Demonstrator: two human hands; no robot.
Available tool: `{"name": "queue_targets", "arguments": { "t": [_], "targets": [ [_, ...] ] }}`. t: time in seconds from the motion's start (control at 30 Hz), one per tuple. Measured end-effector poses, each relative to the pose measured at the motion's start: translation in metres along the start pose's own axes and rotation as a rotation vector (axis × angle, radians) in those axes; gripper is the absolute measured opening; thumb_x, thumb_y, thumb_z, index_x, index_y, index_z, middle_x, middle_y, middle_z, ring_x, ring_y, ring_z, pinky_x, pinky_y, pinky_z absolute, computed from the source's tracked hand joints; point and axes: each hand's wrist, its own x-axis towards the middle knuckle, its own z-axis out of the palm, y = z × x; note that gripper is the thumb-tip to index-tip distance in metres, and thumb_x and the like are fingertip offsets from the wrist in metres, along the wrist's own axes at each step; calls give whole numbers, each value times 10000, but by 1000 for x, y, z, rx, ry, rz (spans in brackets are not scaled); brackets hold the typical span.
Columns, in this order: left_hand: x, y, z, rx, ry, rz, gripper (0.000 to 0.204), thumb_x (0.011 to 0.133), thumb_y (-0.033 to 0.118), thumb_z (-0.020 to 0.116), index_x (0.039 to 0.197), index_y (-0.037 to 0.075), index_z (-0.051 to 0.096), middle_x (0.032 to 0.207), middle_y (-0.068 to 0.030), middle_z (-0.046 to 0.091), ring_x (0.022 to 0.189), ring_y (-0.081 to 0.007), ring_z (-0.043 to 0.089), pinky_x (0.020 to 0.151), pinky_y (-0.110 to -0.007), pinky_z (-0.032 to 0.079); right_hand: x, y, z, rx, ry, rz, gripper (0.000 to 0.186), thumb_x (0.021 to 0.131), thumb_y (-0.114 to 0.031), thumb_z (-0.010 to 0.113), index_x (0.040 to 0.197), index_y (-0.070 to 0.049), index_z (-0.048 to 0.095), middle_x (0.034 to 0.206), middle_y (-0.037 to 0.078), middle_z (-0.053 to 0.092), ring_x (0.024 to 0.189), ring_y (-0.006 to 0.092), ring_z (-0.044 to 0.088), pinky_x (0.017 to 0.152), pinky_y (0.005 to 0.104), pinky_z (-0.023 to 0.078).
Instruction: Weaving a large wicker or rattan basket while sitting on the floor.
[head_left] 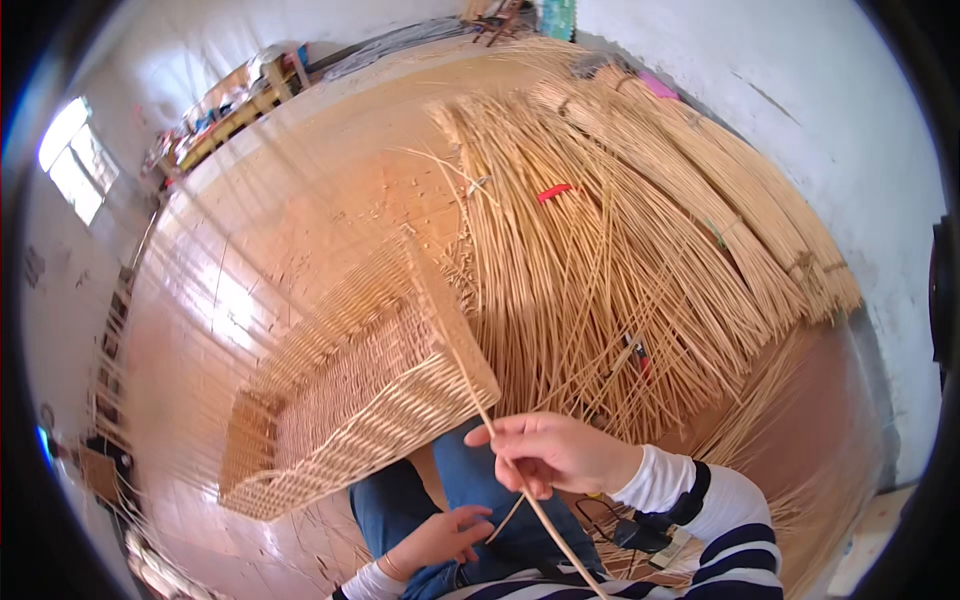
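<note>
My right hand (560,455) pinches a long pale wicker rod (555,532) that slants across my lap. The rod's upper part runs up along the near corner of a rectangular woven basket (365,425). The basket is tilted on its side, its open hollow facing left and up, with stakes fanning from its rim. Over my thigh, my left hand (440,545) has loosely bent fingers, apart from each other, and grips nothing that I can see. A short thin rod piece (507,520) lies just beyond its fingertips; whether they touch is unclear.
Loose wicker rods (600,290) spread ahead and to the right, with tied bundles (700,170) by the wall. Red-handled cutters (638,357) and a red strip (554,192) lie on the rods. A dark device (640,533) sits near my right forearm. Far left stands a cluttered low bench (230,120).
</note>
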Motion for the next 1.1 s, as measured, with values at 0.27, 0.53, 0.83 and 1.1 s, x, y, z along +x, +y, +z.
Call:
{"name": "queue_targets", "arguments": {
  "t": [0.27, 0.53, 0.83, 1.1],
  "targets": [
    [-18, -64, -29, -114, 168, 278, 395, 953, 292, 573, 1241, 22, 555, 952, -90, 685, 724, -123, 662, 624, -250, 532, 61, 35, 53, 24, 104, -87, 223, 1010, -170, 438, 1177, -32, 491, 762, 97, 627, 534, 121, 582, 500, 229, 482],
    [-52, -114, -52, -16, 523, 439, 301, 945, 250, 580, 1116, 6, 619, 843, -109, 696, 738, -166, 677, 687, -279, 525, 171, 78, 76, 19, 276, -438, 144, 1017, -192, 441, 1092, -79, 491, 883, 130, 642, 706, 194, 642, 668, 317, 544],
    [-79, -118, -107, 53, 1571, 818, 97, 814, 53, 663, 901, 22, 634, 847, -119, 643, 767, -302, 623, 678, -377, 494, 236, 101, 60, -222, 528, -712, 138, 1028, -180, 399, 1090, -58, 382, 1019, 176, 607, 840, 239, 640, 783, 372, 538],
    [-48, -90, -183, 168, 1399, 671, 226, 872, 29, 596, 1096, -3, 596, 933, -133, 649, 791, -312, 634, 721, -361, 509, 207, 95, 59, -401, 522, -941, 174, 1043, -213, 362, 1145, -75, 393, 1099, 202, 587, 930, 254, 627, 867, 389, 523]
  ]
}}
